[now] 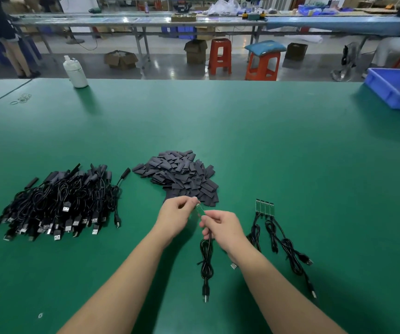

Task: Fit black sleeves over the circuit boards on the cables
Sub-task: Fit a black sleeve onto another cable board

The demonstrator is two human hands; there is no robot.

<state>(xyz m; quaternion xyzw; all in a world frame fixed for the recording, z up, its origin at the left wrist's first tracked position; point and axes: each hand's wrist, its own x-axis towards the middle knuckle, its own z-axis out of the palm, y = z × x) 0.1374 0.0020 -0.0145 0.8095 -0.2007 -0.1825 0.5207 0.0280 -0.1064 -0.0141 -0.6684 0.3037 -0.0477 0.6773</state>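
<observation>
Head: blue bin (396, 92), contents unseen.

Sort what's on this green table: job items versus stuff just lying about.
Job: pile of black sleeves; bare circuit board held by left hand and right hand; four waiting boards on cables; heap of sleeved cables.
Lying about: white bottle; blue bin; rubber bands.

Over the green desk (266, 145), the left hand (177, 214) and right hand (220, 225) pinch a small green circuit board (199, 209) between them; its black cable (205, 261) trails down toward the viewer. Just behind lies a heap of black sleeves (179, 175). A pile of finished cables (59, 203) sits left; four bare boards (264, 206) with cables lie right. A blue bin (396, 89) stands far right, a white bottle (75, 72) far left.
</observation>
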